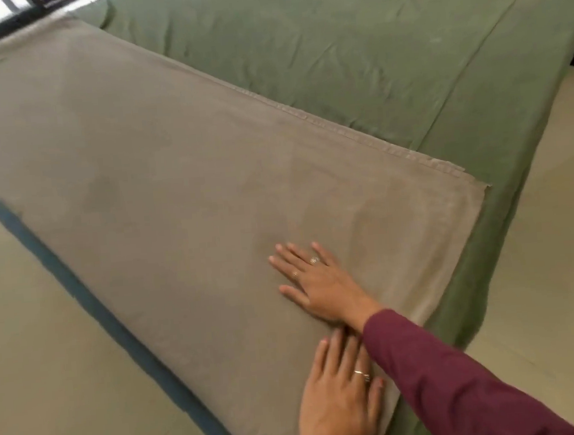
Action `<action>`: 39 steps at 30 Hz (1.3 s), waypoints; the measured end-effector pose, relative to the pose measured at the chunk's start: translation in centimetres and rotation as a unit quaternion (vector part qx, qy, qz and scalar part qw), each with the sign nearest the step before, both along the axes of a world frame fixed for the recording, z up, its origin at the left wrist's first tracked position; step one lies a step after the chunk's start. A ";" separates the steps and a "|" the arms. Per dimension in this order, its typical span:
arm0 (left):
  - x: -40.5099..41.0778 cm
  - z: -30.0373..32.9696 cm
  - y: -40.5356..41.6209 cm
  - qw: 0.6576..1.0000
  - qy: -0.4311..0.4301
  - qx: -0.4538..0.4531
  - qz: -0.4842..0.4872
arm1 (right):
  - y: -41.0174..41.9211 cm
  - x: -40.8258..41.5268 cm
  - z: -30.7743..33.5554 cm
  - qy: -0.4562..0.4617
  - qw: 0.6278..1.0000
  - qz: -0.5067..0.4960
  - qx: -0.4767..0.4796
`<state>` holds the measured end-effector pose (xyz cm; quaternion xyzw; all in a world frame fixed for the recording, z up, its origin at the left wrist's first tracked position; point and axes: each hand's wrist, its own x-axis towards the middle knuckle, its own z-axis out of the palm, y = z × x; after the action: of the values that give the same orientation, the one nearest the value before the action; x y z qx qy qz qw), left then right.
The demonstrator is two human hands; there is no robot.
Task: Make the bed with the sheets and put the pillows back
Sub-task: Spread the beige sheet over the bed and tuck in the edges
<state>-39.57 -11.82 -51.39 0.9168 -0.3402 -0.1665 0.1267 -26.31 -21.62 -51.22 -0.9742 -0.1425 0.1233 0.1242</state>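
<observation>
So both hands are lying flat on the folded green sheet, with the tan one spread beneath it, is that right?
Not quite: the colours are swapped. The head view shows the left hand and right hand flat on the folded tan sheet, with the green sheet spread beneath it.

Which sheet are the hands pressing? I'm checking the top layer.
The folded taupe sheet; both the left hand and right hand lie flat on it, not the green sheet beneath.

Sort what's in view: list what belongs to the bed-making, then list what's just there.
Belongs to the job:
- folded grey-brown cloth sheet
- green fitted sheet spread on the bed
- left hand and right hand, both flat on the folded sheet

Just there:
- beige tiled floor
- dark window frame
</observation>
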 end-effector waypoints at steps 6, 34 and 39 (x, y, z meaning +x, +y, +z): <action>-1.7 0.6 2.3 0.996 0.000 -0.045 -0.072 | -3.2 -4.8 -1.0 -0.012 0.984 -0.156 -0.087; 13.0 0.3 27.6 0.979 0.052 0.095 0.174 | 12.7 -15.0 1.3 0.022 0.976 -0.157 -0.152; 13.9 0.6 29.0 0.983 0.029 0.107 0.144 | 12.3 -14.3 2.7 0.068 0.978 -0.133 -0.148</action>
<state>-25.65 17.14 -50.74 0.9594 -0.1805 -0.2083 0.0600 -40.59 -9.30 -48.56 -0.9814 0.0173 0.1911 0.0030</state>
